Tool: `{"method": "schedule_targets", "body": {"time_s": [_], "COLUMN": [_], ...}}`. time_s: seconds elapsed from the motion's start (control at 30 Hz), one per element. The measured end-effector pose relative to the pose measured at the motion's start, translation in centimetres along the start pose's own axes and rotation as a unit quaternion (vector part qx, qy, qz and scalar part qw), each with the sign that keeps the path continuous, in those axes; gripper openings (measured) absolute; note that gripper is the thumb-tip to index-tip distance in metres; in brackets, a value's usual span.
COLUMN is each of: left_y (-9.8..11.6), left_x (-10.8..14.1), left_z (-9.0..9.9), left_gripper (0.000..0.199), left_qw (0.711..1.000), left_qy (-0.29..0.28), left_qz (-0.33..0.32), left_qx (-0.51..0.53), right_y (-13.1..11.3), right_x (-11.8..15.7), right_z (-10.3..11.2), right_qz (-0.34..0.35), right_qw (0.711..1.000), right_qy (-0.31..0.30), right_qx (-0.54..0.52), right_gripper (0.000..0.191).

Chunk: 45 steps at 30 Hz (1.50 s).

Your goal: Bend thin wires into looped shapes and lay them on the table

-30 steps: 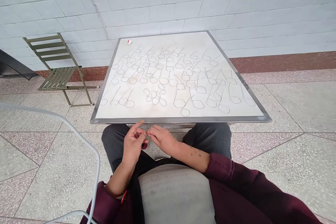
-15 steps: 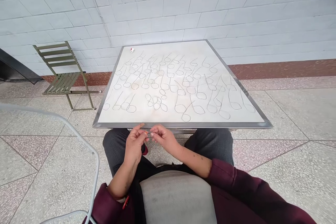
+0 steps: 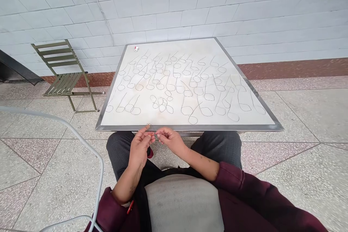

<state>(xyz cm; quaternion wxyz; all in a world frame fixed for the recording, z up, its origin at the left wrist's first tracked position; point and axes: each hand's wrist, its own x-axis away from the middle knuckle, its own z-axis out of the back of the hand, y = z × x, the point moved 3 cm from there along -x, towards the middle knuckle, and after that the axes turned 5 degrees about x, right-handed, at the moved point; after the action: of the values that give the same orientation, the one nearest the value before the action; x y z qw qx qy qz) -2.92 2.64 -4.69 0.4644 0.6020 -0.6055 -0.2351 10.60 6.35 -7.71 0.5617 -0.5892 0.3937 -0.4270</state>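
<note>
Close together at the table's front edge, my two hands work on a thin wire loop (image 3: 153, 127). My left hand (image 3: 140, 144) pinches the wire between thumb and fingers, and the loop rises above its fingertips. My right hand (image 3: 169, 139) is closed at the fingertips on the wire's right side. On the white table (image 3: 141, 119) lie many thin wire pieces, each with a round loop and a straight tail, such as one wire piece (image 3: 193, 120) near the front. A cluster of small wire loops (image 3: 162, 105) lies just beyond my hands.
A small red and white object (image 3: 136, 48) sits at the table's far left corner. A green folding chair (image 3: 63, 74) stands left by the tiled wall (image 3: 185, 7). A pale curved tube (image 3: 100, 174) is at the lower left. My knees are under the table's front edge.
The wire loop now shows above my left fingertips, where it was hard to see before. My right fingertips have shifted slightly left, closer to my left hand. The view has tilted slightly.
</note>
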Motion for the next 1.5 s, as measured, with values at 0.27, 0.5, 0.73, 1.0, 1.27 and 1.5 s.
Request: {"method": "schedule_targets", "body": {"time_s": [0.27,0.5,0.73,1.0,1.27,1.5], "left_y": [-0.09,-0.05,0.05,-0.02,0.03,0.25], "left_x": [0.26,0.43,0.60,0.54,0.70,0.76], "left_z": [0.03,0.24,0.17,0.18,0.06,-0.05], "left_gripper": [0.047,0.047,0.047,0.047,0.049,0.046], "left_qw": [1.000,0.995,0.990,0.991,0.993,0.993], "left_qy": [0.010,0.003,0.007,0.012,-0.005,0.014], "left_qz": [0.007,-0.042,-0.054,-0.052,-0.053,-0.060], "left_qx": [-0.022,-0.089,-0.127,-0.123,-0.108,-0.103], "right_y": [-0.31,-0.20,0.24,0.23,-0.36,-0.33], "right_x": [0.02,0.06,-0.10,-0.08,0.06,0.08], "right_z": [0.18,0.18,0.20,0.08,0.16,0.21], "right_qz": [0.006,0.014,0.011,0.011,0.041,0.065], "right_qw": [1.000,0.999,1.000,0.999,0.999,0.997], "right_qy": [-0.011,-0.018,-0.008,-0.020,-0.010,-0.004], "right_qx": [0.005,0.029,0.019,0.026,0.033,0.050], "right_gripper": [0.013,0.012,0.014,0.012,0.010,0.010]}}
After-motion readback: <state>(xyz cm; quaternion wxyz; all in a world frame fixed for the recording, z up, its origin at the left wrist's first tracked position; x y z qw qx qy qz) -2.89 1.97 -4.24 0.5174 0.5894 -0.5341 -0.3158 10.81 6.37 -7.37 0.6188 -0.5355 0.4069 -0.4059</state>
